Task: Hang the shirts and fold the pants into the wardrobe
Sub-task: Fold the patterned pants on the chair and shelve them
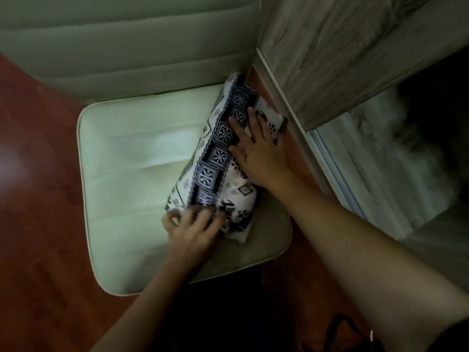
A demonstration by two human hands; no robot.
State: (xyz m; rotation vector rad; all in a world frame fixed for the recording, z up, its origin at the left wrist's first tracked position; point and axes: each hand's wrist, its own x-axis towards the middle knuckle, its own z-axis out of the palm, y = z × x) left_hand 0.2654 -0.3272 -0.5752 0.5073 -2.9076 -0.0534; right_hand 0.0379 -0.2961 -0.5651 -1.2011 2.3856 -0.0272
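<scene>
Reddish wooden flooring surrounds a pale, padded chair whose ribbed backrest fills the top of the view, and a grey wood-grain wardrobe door stands at the right with its sliding track beside the seat. On the right half of the seat cushion lies a folded white garment with a dark blue patterned band running along its length (whether it is pants or a shirt cannot be told from the bundle). The right hand lies flat on the far part of the fabric, fingers spread and extended, pressing down rather than gripping. The left hand is at the near end of the bundle, its fingers curled onto the cloth's edge, though motion blur hides how firmly they pinch it. Both forearms are bare
</scene>
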